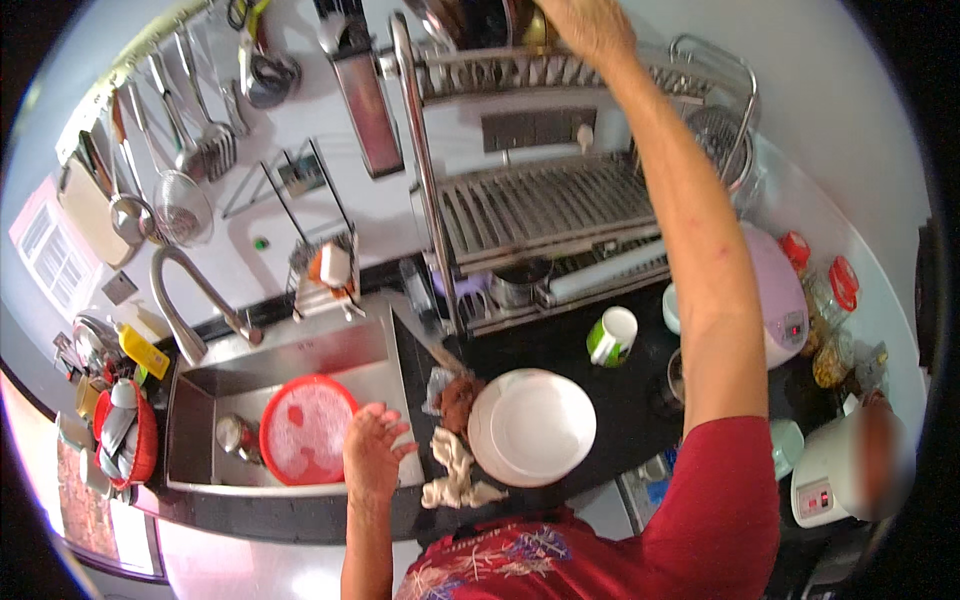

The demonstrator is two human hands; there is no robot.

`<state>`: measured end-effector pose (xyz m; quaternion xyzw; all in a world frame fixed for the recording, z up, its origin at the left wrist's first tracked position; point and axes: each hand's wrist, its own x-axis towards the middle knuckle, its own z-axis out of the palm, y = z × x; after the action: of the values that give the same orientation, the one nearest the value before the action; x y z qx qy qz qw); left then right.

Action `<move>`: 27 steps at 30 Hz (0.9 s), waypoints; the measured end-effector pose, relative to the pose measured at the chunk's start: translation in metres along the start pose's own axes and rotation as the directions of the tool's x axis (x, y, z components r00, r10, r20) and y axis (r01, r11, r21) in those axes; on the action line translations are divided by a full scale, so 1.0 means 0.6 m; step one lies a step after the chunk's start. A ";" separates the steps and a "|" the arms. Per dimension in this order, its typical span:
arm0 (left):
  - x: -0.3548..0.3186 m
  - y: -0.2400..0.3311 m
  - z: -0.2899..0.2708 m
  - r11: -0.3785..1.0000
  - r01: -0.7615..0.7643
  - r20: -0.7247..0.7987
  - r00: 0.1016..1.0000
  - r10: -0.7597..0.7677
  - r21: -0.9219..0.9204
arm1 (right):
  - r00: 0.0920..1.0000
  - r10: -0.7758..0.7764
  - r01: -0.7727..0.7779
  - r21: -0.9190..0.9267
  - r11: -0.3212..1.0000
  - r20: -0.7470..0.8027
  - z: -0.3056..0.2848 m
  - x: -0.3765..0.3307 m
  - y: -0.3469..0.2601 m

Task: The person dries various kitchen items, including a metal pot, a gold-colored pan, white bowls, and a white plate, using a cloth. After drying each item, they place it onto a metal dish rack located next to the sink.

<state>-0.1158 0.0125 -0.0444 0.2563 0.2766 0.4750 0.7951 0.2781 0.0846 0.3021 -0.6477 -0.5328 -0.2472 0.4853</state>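
My left hand hovers palm up by the front right edge of a red basin of foamy water, its fingers loosely spread and nothing in them. The basin sits in the steel sink, with a small metal-topped jar beside it. My right arm reaches far up, and my right hand is at the top shelf of the steel dish rack, near shiny metal pots. Its fingertips are cut off by the frame's upper edge, so what they touch is hidden.
White bowls are stacked on the black counter beside a crumpled cream cloth. A green-and-white mug stands farther right, near a pink rice cooker. A curved faucet rises behind the sink. Utensils hang on the wall.
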 end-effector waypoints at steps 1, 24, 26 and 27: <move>0.005 -0.008 0.015 0.999 0.026 0.022 0.999 -0.027 0.046 | 1.000 0.007 -0.007 -0.042 0.999 -0.001 -0.039 -0.007 -0.002; 0.025 -0.226 0.051 0.172 -0.298 0.288 0.954 0.081 0.939 | 0.373 0.480 -0.209 -0.432 0.877 0.794 -0.051 -0.692 0.140; 0.023 -0.220 0.055 0.070 -0.313 0.308 0.949 0.071 0.947 | 0.410 0.469 -0.225 -0.412 0.883 0.782 -0.048 -0.699 0.146; 0.025 -0.219 0.054 -0.018 -0.350 0.350 0.931 0.107 0.937 | 0.431 0.473 -0.209 -0.425 0.881 0.768 -0.037 -0.712 0.153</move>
<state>-0.0069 -0.0336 -0.1123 0.8172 0.4104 0.2465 0.3209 0.2352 -0.1242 -0.0801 -0.8366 -0.5187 0.1403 0.1064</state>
